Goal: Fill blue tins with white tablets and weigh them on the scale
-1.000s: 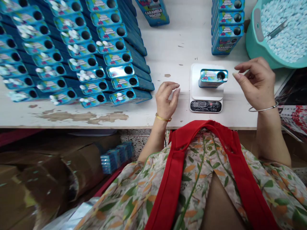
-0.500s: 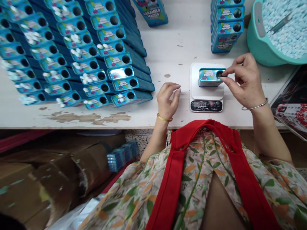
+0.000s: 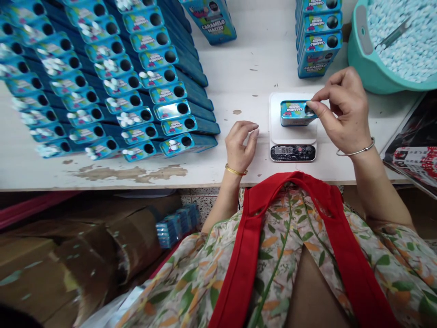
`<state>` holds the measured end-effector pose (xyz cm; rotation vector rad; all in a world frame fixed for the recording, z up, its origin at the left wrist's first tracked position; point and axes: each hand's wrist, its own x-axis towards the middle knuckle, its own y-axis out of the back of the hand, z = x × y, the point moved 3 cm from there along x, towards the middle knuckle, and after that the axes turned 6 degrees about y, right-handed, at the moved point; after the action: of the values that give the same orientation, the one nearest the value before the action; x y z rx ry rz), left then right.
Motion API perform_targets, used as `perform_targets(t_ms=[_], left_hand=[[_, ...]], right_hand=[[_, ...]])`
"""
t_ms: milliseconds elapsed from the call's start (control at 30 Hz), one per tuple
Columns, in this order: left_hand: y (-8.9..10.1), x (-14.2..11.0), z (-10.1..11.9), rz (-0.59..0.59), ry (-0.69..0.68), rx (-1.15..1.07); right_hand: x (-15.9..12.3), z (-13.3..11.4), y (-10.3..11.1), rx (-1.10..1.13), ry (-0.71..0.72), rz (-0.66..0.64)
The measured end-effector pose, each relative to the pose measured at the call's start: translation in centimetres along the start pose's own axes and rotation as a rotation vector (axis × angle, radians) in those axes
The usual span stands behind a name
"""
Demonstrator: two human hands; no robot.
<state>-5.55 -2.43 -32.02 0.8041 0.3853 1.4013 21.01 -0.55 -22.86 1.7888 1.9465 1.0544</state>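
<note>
Holding thumb and forefinger of right hand (image 3: 344,111) close together over tin (image 3: 293,110), cannot tell on what | tin: on scale (image 3: 295,134), beneath those fingertips | left hand (image 3: 241,145): half-curled, farther off, nothing seen in grip | likely best to touch lightly, sparing scale any finger weight

There's your blue rectangular metal tin (image 3: 292,114) gleaming glossy, your flat white plastic scale (image 3: 293,133) smooth, your broad red cloth apron strap (image 3: 236,264) matt, the long white tabletop (image 3: 252,50) chipped!

Brown cardboard boxes (image 3: 30,273) sit below the worn white table (image 3: 201,171), and dark printed material (image 3: 414,157) lies far right.
</note>
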Motion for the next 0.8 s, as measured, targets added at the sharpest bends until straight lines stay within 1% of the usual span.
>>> perform_targets(t_ms=[67,133,200,267,367,433,500,567,633,700,767,800], left_hand=[[-0.1,0.0,0.0,-0.007,0.001,0.003],[-0.2,0.0,0.1,-0.01,-0.005,-0.004],[-0.2,0.3,0.4,-0.003,-0.017,-0.021],[0.0,0.9,0.9,-0.002,-0.034,-0.036],[0.1,2.5,2.4,-0.079,-0.086,-0.007],[-0.3,3.8,4.0,-0.165,-0.181,0.024],[-0.9,5.1,5.7,-0.251,-0.309,0.054],[-1.7,6.5,6.9,-0.314,-0.399,0.093],[-2.6,8.3,7.6,-0.312,-0.424,0.125],[-3.5,10.3,8.1,-0.257,-0.412,0.134],[-4.8,12.4,8.5,-0.211,-0.4,0.139],[-5.6,13.3,8.5,-0.205,-0.398,0.148]], right_hand=[[-0.1,0.1,0.0,0.011,0.003,-0.017],[-0.3,0.1,0.2,0.018,-0.004,0.003],[-0.6,0.3,0.7,0.017,-0.015,0.107],[-1.3,1.0,1.5,0.012,-0.032,0.252],[-3.4,3.5,1.7,0.031,-0.111,0.376],[-5.5,6.0,1.1,0.089,-0.196,0.422],[-7.7,8.4,0.0,0.16,-0.294,0.454],[-9.4,10.2,-1.6,0.221,-0.406,0.432],[-10.2,11.0,-3.2,0.274,-0.498,0.339],[-10.1,10.7,-4.8,0.311,-0.535,0.204],[-9.5,9.7,-5.9,0.332,-0.512,0.08],[-9.1,9.0,-6.3,0.333,-0.489,0.04]])
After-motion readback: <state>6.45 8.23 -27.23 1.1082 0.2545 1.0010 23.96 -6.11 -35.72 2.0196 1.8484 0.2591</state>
